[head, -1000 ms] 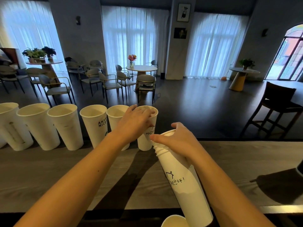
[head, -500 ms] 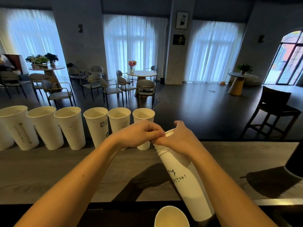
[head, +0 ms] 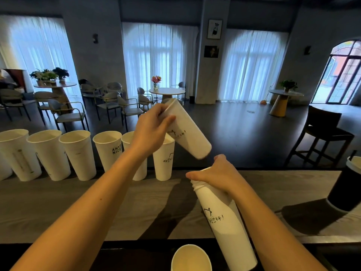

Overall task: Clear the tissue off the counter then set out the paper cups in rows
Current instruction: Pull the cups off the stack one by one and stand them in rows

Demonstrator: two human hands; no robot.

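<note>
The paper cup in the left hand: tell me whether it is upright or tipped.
Tipped. The paper cup hangs in the air, rim up-left in the left hand, base pointing down-right, clear of the counter.

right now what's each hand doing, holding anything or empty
Left hand: grips a single paper cup near its rim, tilted in the air.
Right hand: grips the top of the cup stack.

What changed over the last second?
The left hand let go of the sixth cup in the row, pinched the stack's top cup, and now holds that single paper cup tilted in the air, pulled up and free. The right hand still grips the cup stack. The row of cups is unmoved.
</note>
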